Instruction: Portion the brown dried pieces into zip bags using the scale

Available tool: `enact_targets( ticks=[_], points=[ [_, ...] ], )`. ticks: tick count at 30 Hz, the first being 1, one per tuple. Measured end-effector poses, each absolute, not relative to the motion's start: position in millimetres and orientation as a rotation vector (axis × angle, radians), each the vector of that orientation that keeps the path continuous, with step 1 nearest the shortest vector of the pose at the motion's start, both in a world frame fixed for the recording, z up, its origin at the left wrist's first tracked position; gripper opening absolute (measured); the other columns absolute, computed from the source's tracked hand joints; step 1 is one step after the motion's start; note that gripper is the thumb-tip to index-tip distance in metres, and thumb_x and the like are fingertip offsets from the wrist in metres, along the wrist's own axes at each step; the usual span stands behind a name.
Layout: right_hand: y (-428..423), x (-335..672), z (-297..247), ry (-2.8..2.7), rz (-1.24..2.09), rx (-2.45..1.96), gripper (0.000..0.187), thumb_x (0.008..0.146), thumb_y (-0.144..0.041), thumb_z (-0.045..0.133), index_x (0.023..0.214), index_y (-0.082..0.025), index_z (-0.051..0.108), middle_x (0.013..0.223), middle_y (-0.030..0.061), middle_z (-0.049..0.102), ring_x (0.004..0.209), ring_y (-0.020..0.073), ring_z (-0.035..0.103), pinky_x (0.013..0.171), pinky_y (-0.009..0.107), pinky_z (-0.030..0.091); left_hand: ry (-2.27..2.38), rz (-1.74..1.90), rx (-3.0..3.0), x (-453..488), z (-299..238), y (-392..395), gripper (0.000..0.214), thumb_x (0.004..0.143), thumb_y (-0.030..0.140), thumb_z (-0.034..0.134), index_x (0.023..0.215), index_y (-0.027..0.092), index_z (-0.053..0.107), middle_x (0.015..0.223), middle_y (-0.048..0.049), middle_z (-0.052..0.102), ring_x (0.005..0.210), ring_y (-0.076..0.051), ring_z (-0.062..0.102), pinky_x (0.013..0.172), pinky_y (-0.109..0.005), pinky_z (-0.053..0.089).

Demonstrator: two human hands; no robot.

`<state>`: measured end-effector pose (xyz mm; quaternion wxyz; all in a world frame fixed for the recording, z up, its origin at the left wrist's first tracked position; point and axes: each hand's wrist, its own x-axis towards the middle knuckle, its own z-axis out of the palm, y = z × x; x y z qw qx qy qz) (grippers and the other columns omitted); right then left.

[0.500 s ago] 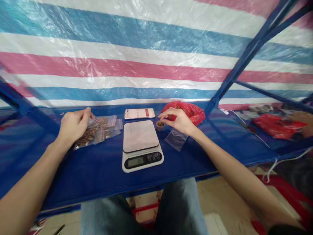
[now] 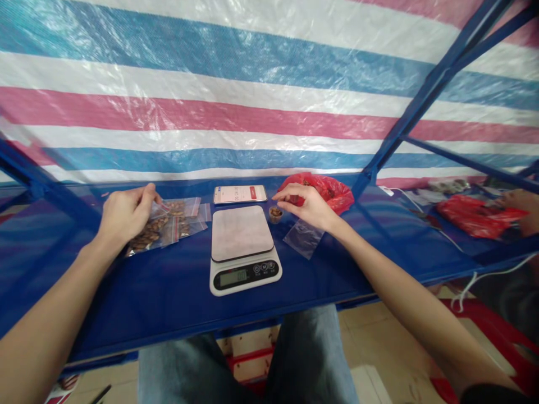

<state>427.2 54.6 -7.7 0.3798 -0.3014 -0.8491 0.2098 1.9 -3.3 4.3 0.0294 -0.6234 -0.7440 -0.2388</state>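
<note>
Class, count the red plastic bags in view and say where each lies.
2 red plastic bags: one behind the right hand on the blue table top, one on the neighbouring table at far right. Others may be hidden.

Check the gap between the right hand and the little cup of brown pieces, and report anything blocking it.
Nothing visible blocks it. The right hand hangs over the small cup, its fingers close above the rim. The clear plastic bag lies to the cup's right, outside the gap.
</note>
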Motion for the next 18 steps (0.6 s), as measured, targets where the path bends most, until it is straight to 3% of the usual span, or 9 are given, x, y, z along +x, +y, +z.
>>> enact_targets(
  ticks=[4,7,11,15,18],
  points=[
    [57.3,428.3,-10.3,-2.271,0.612,-0.764,0.033,0.081,-0.034,0.088,0.11,-0.02,0.079,0.105,0.0076,0.078,0.094,0.0229,0.07,0.085,0.038,0.057,-2.275,-0.754,-1.943,3.3,5.2,-4.6,0.052,0.1,0.045,0.036,0.09,0.016,0.078,0.055,0.0002,0.053,0.065,-0.02,0.057,0.065,-0.023,0.033],
    [58.8,427.7,-14.3,-2.314,0.631,-0.798,0.027,0.082,-0.032,0.087,0.105,-0.02,0.079,0.101,0.0068,0.078,0.092,0.022,0.07,0.084,0.036,0.056,-2.237,-0.748,-1.992,5.4,4.4,-5.6,0.051,0.1,0.046,0.037,0.088,0.016,0.077,0.056,0.0,0.056,0.065,-0.019,0.058,0.066,-0.024,0.034],
    [60.7,428.8,-18.1,-2.295,0.637,-0.826,0.028,0.082,-0.031,0.087,0.105,-0.019,0.077,0.099,0.0066,0.077,0.089,0.0213,0.069,0.083,0.035,0.055,-1.965,-0.827,-2.249,12.2,2.0,-5.0,0.042,0.1,0.044,0.043,0.084,0.017,0.071,0.079,-0.003,0.069,0.078,-0.018,0.061,0.076,-0.026,0.041],
    [63.2,435.0,-16.4,-2.226,0.677,-0.845,0.044,0.078,-0.031,0.088,0.119,-0.021,0.074,0.1,0.0055,0.075,0.09,0.0218,0.069,0.086,0.038,0.057,-1.73,-0.863,-2.467,14.2,-1.9,-0.8,0.029,0.098,0.035,0.046,0.091,0.018,0.068,0.097,-0.0055,0.071,0.098,-0.022,0.064,0.093,-0.032,0.046],
    [65.4,439.6,-10.9,-2.181,0.721,-0.888,0.042,0.081,-0.033,0.084,0.12,-0.021,0.073,0.1,0.0057,0.074,0.088,0.0215,0.07,0.086,0.038,0.058,-1.755,-0.857,-2.485,5.3,-7.6,4.4,0.024,0.091,0.025,0.047,0.094,0.019,0.069,0.1,-0.0059,0.07,0.098,-0.023,0.065,0.091,-0.035,0.047]
  ],
)
